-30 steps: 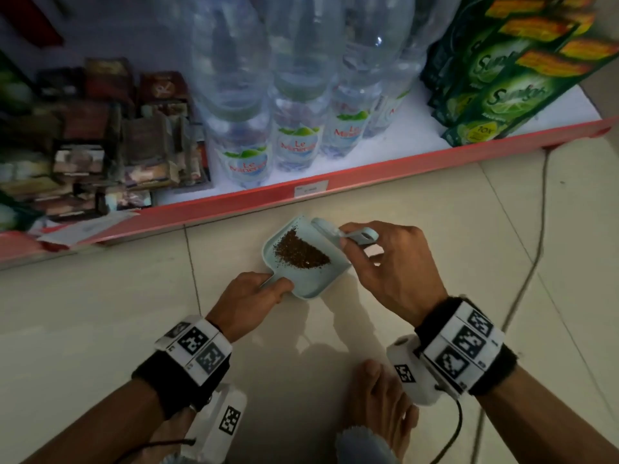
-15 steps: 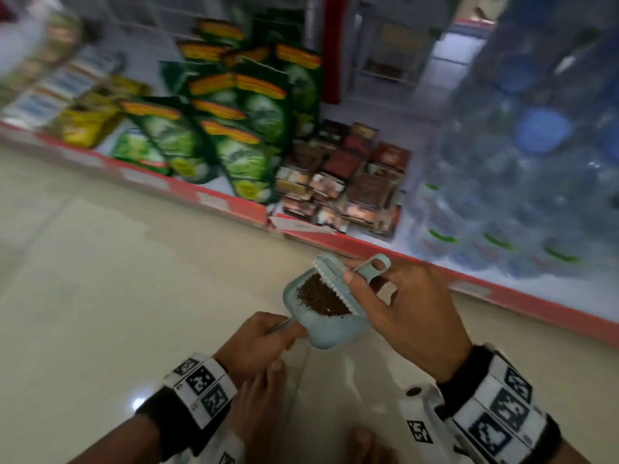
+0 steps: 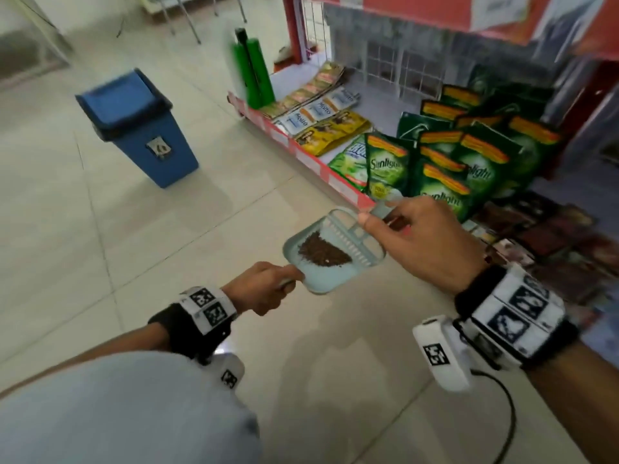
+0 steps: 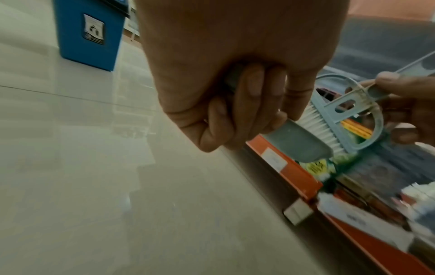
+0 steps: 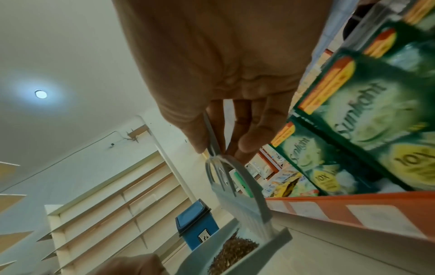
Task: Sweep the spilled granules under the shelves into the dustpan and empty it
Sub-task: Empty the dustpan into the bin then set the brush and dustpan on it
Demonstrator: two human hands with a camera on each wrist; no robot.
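A small pale-blue dustpan (image 3: 321,283) is held above the floor with a pile of brown granules (image 3: 323,251) in it. My left hand (image 3: 264,289) grips its handle (image 4: 294,143) from the near side. My right hand (image 3: 418,242) pinches the handle of a small pale-blue brush (image 3: 355,234), whose white bristles (image 4: 315,126) rest at the pan's far side against the granules. In the right wrist view the brush (image 5: 240,197) stands over the granules (image 5: 233,251) in the dustpan (image 5: 270,245).
A blue bin (image 3: 137,125) with a swing lid stands on the tiled floor at the far left. A low red-edged shelf (image 3: 315,165) with green detergent pouches (image 3: 445,162) and sachets runs along the right. My knee fills the near left.
The view has swung left along the shelf, bringing the blue bin into sight. Both hands have carried the loaded dustpan and brush along, lifted off the floor, with the same hold.
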